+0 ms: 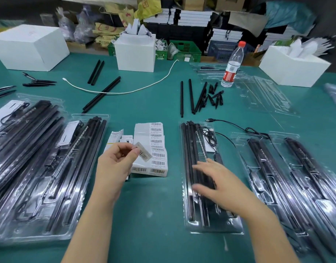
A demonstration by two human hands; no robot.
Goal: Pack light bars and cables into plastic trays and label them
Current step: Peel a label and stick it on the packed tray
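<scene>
Both forearms reach in from the bottom edge over the green table. Left hand is raised with its fingers curled, pinching a small barcode label between thumb and forefinger, just above the label sheets that lie in the middle of the table. Right hand lies flat, fingers straight and spread, resting on the center tray and holding nothing; it is blurred.

That clear plastic tray holds several black light bars side by side along its left part and a coiled black cable at its upper right. One cable end with a USB plug trails out over the table past the tray's top.

To the right, two more trays lie side by side, tilted, each with black bars in it; they are too blurred to tell more. To the left, a stack of filled trays overlaps, with bars, cables and white cards inside.

Farther back, loose bars and small black end pieces lie bare on the table, beside empty clear trays and a water bottle standing upright. A white cable curves across two other loose bars. Three white boxes stand along the far edge, two of them open with white paper showing.
</scene>
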